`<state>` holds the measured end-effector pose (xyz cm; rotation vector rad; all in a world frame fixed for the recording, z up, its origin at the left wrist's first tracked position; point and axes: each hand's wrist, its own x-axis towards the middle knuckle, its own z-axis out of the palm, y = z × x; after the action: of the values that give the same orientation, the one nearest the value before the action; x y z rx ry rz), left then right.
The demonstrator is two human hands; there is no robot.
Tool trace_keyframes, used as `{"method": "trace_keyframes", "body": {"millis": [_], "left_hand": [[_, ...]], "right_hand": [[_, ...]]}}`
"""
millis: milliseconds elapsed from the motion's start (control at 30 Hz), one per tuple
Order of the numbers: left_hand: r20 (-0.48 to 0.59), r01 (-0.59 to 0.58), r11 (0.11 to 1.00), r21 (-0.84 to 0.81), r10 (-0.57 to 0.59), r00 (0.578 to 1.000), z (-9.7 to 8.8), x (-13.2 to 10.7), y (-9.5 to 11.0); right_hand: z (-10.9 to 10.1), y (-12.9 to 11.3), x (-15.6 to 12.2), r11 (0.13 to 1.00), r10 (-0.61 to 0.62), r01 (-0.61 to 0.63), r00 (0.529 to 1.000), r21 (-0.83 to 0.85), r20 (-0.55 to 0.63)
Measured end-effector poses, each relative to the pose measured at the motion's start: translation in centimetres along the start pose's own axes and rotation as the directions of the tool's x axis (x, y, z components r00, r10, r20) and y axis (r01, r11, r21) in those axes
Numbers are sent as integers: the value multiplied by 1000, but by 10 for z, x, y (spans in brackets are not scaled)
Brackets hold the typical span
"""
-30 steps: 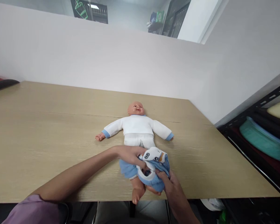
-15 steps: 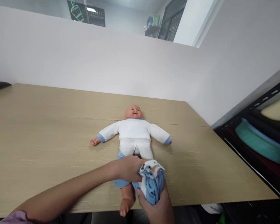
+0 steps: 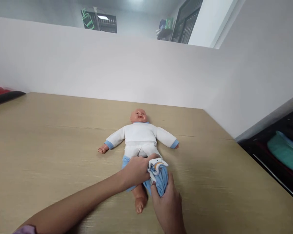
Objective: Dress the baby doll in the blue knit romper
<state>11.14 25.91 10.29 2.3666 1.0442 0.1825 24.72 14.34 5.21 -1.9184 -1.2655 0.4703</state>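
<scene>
The pale wooden table (image 3: 51,146) runs wide in front of me, up to a white wall (image 3: 88,65). A dark shelf (image 3: 271,152) with a teal cushion (image 3: 286,151) stands off to my right, well apart from my work.

The doll (image 3: 140,136) lies on its back near the middle of the table. Its long axis points straight away from me, with the head at the far end, the legs toward me and both arms spread flat to the sides in a white top.

The blue trousers (image 3: 161,180) sit bunched over the doll's legs, just below the white hips, with a white patch at the top of the bundle. The bunch lies along the same line as the body and slightly to my right of it.

My left hand (image 3: 136,170) comes in from the left and is closed on the upper edge of the cloth, right against the hips. My right hand (image 3: 168,204) is nearer to me, and its fingers clamp the lower end of the bundle from below. So the cloth is held at both ends along the doll's axis, with the left hand far and the right hand near.

One bare foot (image 3: 139,204) sticks out toward me, between my two wrists. I cannot tell where the other foot is inside the cloth.
</scene>
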Motion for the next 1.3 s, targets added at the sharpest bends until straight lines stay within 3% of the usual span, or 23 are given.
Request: {"method": "trace_keyframes", "body": {"millis": [133,300,467,600,833,1000,1133,1300], "left_hand": [[-26,59,992,110,-56,998,3,0,4],[-6,68,986,152,-67,998,7,1,4],[10,16,989,145,-18,1000,11,0,3],[-8,-16,990,137,18,1000,14,-2,2],[17,-175,981,83,174,985,10,-2,-4],[60,-247,963,-104,254,965,0,-5,-3],[54,-213,924,-317,241,969,-7,-9,2],[85,-171,816,-552,260,962,-20,-10,-1]], "right_hand": [[6,8,-15,988,13,-15,1000,153,16],[8,21,-28,920,165,-157,986,358,7],[4,25,-36,908,209,-210,977,363,42],[4,33,-37,855,244,-241,968,460,54],[4,34,-37,821,298,-266,954,505,18],[0,28,-45,891,237,-252,968,377,86],[-2,38,-37,958,72,-102,990,268,119],[6,46,-19,960,-103,93,994,262,24]]}}
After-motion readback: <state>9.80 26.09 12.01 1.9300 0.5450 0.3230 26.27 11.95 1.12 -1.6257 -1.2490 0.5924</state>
